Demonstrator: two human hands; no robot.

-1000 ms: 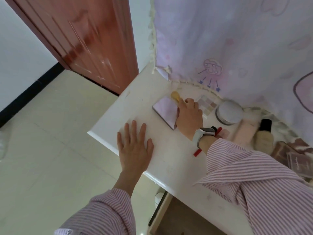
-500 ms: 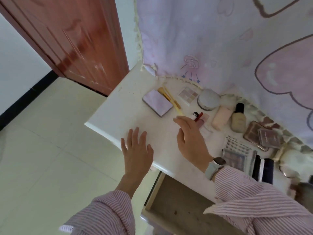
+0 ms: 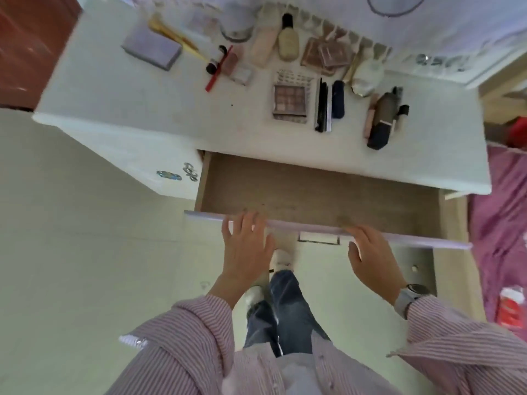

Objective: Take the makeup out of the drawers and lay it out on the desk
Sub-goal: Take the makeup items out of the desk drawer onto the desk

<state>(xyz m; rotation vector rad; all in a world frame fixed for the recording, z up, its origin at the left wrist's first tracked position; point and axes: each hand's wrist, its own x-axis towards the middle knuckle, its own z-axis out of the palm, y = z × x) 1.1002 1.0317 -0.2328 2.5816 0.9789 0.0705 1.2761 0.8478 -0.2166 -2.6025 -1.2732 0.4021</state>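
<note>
The drawer (image 3: 313,192) stands pulled out below the white desk (image 3: 142,92), and its brown inside shows nothing in it. My left hand (image 3: 246,246) and my right hand (image 3: 370,258) both touch the drawer's pale front panel (image 3: 205,216) with straight, relaxed fingers, holding nothing. Makeup lies in rows on the desk: a lilac palette box (image 3: 152,49), a yellow brush (image 3: 176,38), a red pencil (image 3: 218,68), a foundation bottle (image 3: 288,39), an eyeshadow palette (image 3: 289,102), dark slim cases (image 3: 330,105) and a dark spray bottle (image 3: 383,118).
A patterned cloth (image 3: 427,12) hangs behind the desk. A red-brown door (image 3: 25,38) is at the far left. Pink bedding (image 3: 504,223) lies to the right, pale floor tiles (image 3: 85,252) to the left. My legs and shoes (image 3: 282,295) are under the drawer front.
My right hand left the brush by the lilac box and both hands came down from the desk top to the drawer front. The view tilted down to the open drawer.
</note>
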